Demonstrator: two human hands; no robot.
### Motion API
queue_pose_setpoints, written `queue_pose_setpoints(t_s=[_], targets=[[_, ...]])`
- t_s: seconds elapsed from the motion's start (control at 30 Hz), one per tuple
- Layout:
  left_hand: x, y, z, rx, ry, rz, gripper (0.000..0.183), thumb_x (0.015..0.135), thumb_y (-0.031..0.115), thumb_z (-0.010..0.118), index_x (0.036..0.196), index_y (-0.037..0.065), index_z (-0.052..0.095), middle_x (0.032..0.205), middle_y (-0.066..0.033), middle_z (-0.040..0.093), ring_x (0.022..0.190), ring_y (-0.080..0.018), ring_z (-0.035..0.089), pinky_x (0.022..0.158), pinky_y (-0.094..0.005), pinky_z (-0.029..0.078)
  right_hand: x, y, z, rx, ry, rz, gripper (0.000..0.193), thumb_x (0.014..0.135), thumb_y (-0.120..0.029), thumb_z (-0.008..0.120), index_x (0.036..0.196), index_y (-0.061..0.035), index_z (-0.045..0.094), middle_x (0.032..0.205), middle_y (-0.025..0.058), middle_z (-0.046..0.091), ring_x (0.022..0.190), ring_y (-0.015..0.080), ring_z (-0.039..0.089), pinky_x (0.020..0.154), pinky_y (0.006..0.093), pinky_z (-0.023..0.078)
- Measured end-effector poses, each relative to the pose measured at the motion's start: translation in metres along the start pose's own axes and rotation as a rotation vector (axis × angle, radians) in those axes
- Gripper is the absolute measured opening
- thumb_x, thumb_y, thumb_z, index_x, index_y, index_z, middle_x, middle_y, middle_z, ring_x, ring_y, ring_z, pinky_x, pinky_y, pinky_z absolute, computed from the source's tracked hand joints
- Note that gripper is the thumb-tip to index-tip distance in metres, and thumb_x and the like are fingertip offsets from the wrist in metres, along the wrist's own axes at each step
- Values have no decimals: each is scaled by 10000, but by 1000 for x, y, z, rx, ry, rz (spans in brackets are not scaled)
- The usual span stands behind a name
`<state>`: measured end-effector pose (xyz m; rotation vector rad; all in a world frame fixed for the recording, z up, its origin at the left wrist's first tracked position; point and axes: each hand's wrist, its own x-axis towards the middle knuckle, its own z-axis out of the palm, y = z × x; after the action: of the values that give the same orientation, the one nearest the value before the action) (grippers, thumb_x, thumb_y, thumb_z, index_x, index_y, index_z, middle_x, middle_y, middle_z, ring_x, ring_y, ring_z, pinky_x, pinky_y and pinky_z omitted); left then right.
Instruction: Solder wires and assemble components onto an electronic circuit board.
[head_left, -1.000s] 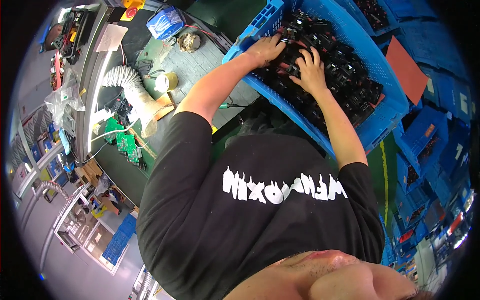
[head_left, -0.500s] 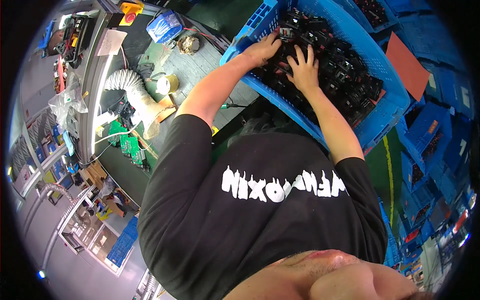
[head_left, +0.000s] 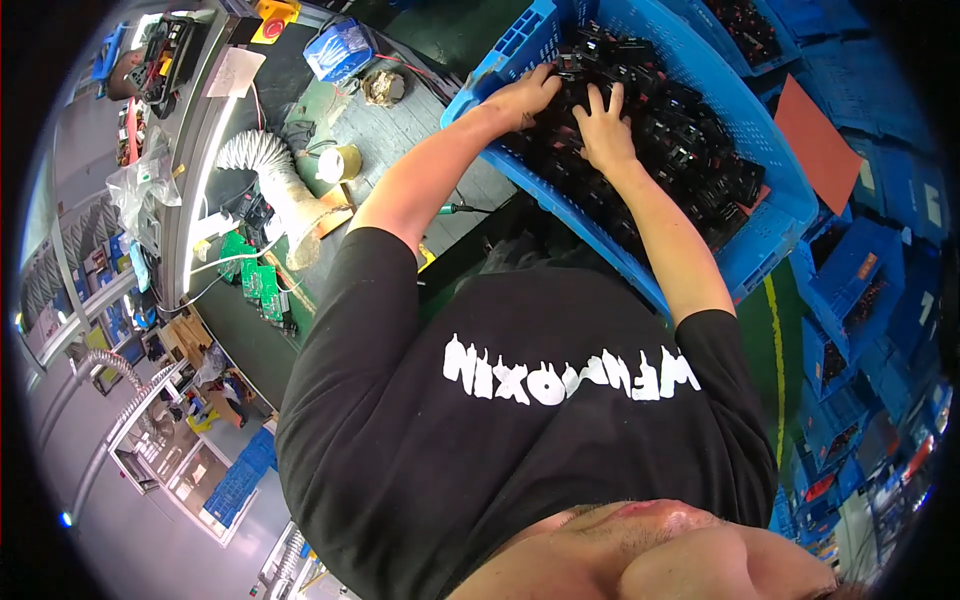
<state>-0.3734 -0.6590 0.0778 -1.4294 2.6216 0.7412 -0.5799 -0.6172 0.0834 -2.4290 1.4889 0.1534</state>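
Observation:
A large blue plastic crate point(head_left: 795, 205) stands before me, heaped with small black plastic parts point(head_left: 690, 130) that have metal bits on them. My left hand point(head_left: 527, 97) reaches over the crate's left wall, its stretched fingers on the parts near the far left corner. Its thumb side is partly lost among the dark pieces. To the right, my right hand point(head_left: 607, 138) lies palm down on the heap with its fingers spread. No part shows clearly gripped in either hand.
Left of the crate is a workbench point(head_left: 400, 150) with a tape roll point(head_left: 338, 163), a flexible duct point(head_left: 265, 165), green circuit boards point(head_left: 262, 285) and a blue box point(head_left: 338, 52). Stacked blue crates point(head_left: 850, 270) and an orange-red sheet point(head_left: 815, 140) are on the right.
My right hand has shifted slightly left over the heap, its fingers still spread. My left hand stays at nearly the same spot. The surroundings have shifted slightly in view.

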Motion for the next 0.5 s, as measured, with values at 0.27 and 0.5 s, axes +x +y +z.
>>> queue_pose_setpoints(t_s=[0.27, 0.5], targets=[[-17, 26, -40, 154, 144, 48, 803, 628, -7, 844, 1314, 35, 430, 1396, -224, 414, 1254, -414, 533, 945, -406, 574, -20, 17, -31, 32, 182, -181, 747, 580, -171, 940, 1246, -138, 602, 1534, 130, 342, 1432, 528, 224, 968, 489, 577], [-32, 52, -78, 153, 219, -26, 751, 630, -53, 809, 1280, 34, 441, 1452, -213, 398, 1313, -430, 491, 1003, -437, 533, -31, 27, -83, 81, 262, -310, 723, 560, -130, 930, 1216, -159, 627, 1493, 106, 402, 1413, 489, 270, 1000, 437, 557]])
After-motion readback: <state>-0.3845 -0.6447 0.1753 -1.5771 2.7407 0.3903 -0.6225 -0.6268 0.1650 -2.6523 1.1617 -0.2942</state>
